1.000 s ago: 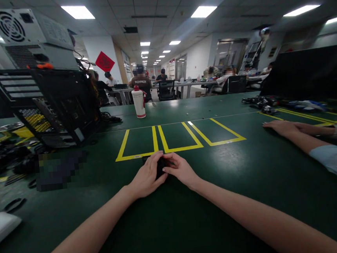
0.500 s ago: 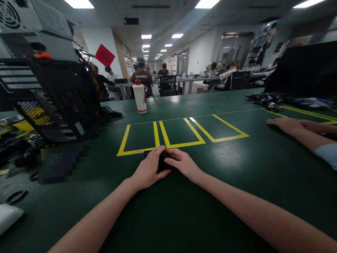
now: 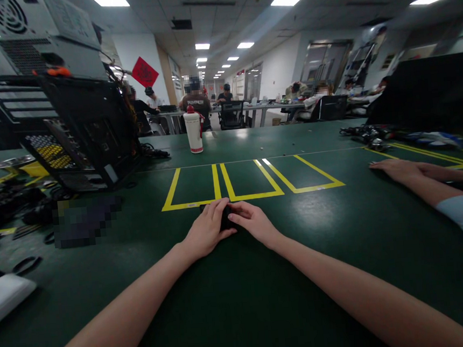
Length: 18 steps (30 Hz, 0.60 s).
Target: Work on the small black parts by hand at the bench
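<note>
A small black box-like object (image 3: pixel 226 220) rests on the green table (image 3: pixel 243 302), just below the yellow tape outlines. My left hand (image 3: pixel 208 227) is wrapped over its left side, with the thumb along the near edge. Against its right side, the bent fingers of my right hand (image 3: pixel 254 223) press close together. Most of the object is covered by my hands, so its exact kind cannot be made out.
Yellow tape frames (image 3: pixel 253 196) lie beyond my hands. A white bottle (image 3: pixel 194 131) stands behind them. Left are an open computer case (image 3: pixel 90 137), cables and a white device (image 3: pixel 5 296). A co-worker's hands (image 3: pixel 401 170) rest at right, near more cables (image 3: pixel 369 134).
The view has tilted and shifted slightly, so the table and tape sit higher and a little further right. Both my hands stay on the black object with hardly any finger movement.
</note>
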### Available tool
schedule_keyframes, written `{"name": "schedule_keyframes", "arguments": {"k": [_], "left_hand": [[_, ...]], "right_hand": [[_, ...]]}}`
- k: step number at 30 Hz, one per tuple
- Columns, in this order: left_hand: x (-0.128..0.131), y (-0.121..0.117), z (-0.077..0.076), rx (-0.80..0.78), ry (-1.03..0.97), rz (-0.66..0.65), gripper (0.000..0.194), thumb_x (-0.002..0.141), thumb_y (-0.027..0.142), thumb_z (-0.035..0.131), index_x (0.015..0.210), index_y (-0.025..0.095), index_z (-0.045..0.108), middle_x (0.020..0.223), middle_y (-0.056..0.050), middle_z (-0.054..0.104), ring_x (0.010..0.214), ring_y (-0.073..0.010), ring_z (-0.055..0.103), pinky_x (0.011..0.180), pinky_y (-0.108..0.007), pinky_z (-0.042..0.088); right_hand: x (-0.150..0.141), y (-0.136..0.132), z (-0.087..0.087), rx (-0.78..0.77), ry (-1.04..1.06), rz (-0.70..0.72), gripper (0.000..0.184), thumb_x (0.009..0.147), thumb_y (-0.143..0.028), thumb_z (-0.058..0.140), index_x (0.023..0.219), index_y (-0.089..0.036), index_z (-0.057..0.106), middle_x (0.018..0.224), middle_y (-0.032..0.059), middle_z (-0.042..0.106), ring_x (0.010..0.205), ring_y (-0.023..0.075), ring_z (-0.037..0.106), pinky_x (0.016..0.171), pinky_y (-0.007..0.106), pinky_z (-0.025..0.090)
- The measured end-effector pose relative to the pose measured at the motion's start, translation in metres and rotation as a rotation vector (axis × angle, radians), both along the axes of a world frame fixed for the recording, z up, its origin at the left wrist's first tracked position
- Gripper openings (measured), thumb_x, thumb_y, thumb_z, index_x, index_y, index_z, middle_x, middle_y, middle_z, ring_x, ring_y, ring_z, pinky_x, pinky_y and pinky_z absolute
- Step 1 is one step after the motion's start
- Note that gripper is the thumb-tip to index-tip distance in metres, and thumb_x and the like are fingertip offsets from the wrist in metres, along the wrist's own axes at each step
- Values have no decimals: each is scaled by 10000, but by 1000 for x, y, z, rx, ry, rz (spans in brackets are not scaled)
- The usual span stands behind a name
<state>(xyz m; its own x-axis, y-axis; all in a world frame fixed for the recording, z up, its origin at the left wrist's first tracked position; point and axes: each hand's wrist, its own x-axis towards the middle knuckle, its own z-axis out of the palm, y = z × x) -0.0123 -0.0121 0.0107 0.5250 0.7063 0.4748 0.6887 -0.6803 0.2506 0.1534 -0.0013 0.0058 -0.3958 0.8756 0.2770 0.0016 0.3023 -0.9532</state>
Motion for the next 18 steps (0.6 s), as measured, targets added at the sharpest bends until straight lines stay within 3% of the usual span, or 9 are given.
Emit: {"name": "schedule_keyframes", "arguments": {"k": [6,9,11,18], "left_hand": [[4,-1,3,59,108,135,655,739,418,536,1252,206,189,1204,-114,411,1063,-320,391,849,-508,334],[4,0,2,96,111,118,657,736,402,548,1245,190,191,1213,-114,403,1177,-312,279,943,-520,222],[4,2,0,89,109,87,653,747,382,541,1247,181,173,1219,-114,393,1190,-275,286,983,-495,177],[4,3,0,77,95,70,611,760,377,521,1234,172,195,1191,-118,410,1124,-258,377,970,-467,230]], "right_hand": [[0,3,-2,-1,-10,-32,317,722,-269,559,1032,-218,521,1022,36,568,973,159,528,903,360,399],[0,3,-2,-8,-10,-25,332,728,-264,551,1054,-216,507,1034,39,556,989,163,516,908,365,394],[0,2,-2,-12,3,3,309,725,-252,553,1029,-210,513,1018,34,554,975,160,524,901,359,402],[-3,1,-3,-43,90,46,278,692,-238,579,961,-231,507,994,15,541,913,166,555,780,330,477]]}}
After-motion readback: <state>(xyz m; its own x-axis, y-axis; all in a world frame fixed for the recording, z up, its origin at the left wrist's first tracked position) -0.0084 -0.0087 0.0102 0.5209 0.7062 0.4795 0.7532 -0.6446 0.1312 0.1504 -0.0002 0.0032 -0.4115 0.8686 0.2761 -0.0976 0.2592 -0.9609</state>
